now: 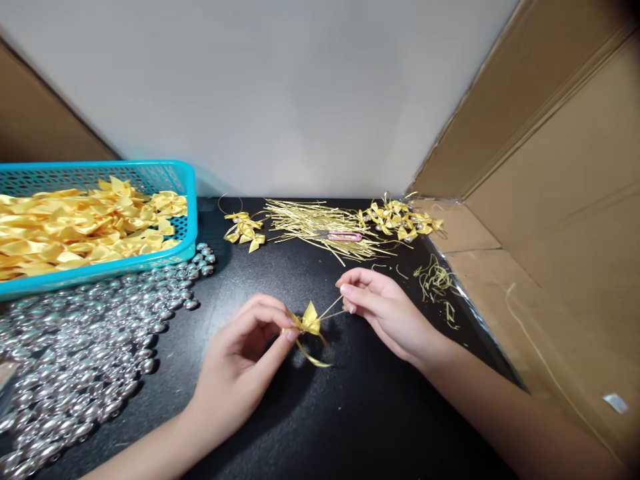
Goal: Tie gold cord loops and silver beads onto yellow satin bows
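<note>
Between thumb and fingers, my left hand pinches a yellow ribbon bow above the black tabletop. A thin gold cord runs from the bow to my right hand, whose fingertips are closed on it. Below the bow a loose yellow strand curves down. Part of the bow is hidden behind my left fingers. Beyond my hands lies a heap of cut gold cords, with pink-handled thread snips resting on it.
A turquoise basket of yellow bows stands at the left. Many silver beads spread in front of it. Finished-looking bows lie in a small group and a larger pile. Cord scraps sit near the cardboard at right.
</note>
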A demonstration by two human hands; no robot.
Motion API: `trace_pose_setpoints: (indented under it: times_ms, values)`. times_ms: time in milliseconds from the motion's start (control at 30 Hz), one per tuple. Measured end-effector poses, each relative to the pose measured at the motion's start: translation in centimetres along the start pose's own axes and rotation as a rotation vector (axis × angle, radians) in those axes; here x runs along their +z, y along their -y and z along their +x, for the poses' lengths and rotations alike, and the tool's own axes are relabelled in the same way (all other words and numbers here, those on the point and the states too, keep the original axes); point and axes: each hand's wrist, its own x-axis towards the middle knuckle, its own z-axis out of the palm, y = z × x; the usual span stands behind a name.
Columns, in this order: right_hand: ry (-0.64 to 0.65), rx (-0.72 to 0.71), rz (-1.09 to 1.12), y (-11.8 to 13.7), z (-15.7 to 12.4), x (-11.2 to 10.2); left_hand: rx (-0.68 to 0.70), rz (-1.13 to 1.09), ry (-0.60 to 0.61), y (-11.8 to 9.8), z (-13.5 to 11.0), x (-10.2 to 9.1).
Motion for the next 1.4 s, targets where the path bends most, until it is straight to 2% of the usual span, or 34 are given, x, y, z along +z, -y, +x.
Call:
trace_pose_setpoints:
  times_ms: [167,300,400,467,533,600,667,767,933,1067,1200,1267,1400]
  values:
    - [0.016,-0.031,-0.136,0.7,-0.1,-0.3,-0.038,-0.052,0.0,0.2,0.1,0.0]
    - [0.077,-0.018,-0.358,1.6,-0.7,-0.5,-0.045,-0.069,0.011,0.3,-0.1,-0.1]
    - [0.057,0.012,-0.527,1.7,-1.2,-0.2,-0.03,-0.057,0.026,0.2,-0.1,-0.1]
    - [0.009,-0.102,-0.619,1.4,-1.6,0.1,-0.019,-0.048,0.036,0.1,-0.1,0.0]
    - [-0.021,-0.323,-0.733,0.9,-1.8,0.3,-0.022,-0.044,0.052,0.0,-0.1,0.1]
    - [0.011,-0.516,-0.854,0.4,-1.9,0.6,-0.032,-0.053,0.069,0.0,-0.1,0.1]
    - [0.093,-0.568,-0.929,0.0,-2.0,0.8,-0.046,-0.07,0.085,-0.1,-0.2,0.2]
    - [0.17,-0.52,-0.934,-0.4,-1.9,1.1,-0.071,-0.073,0.101,-0.2,-0.2,0.3]
    - [0.16,-0.462,-0.824,-0.2,-1.8,1.3,-0.098,-0.053,0.122,-0.3,-0.3,0.3]
    - [0.323,-0.293,-0.745,0.5,-1.5,0.9,-0.103,-0.05,0.147,-0.1,-0.2,0.2]
    - [0.472,-0.119,-0.76,1.8,-1.3,0.2,-0.124,-0.034,0.146,0.2,0.0,0.0]
    - [0.431,-0.164,-0.784,2.2,-1.3,0.0,-0.123,-0.033,0.139,0.2,0.2,-0.1]
    - [0.284,-0.4,-0.859,1.5,-1.4,0.1,-0.109,-0.029,0.152,0.2,0.2,-0.1]
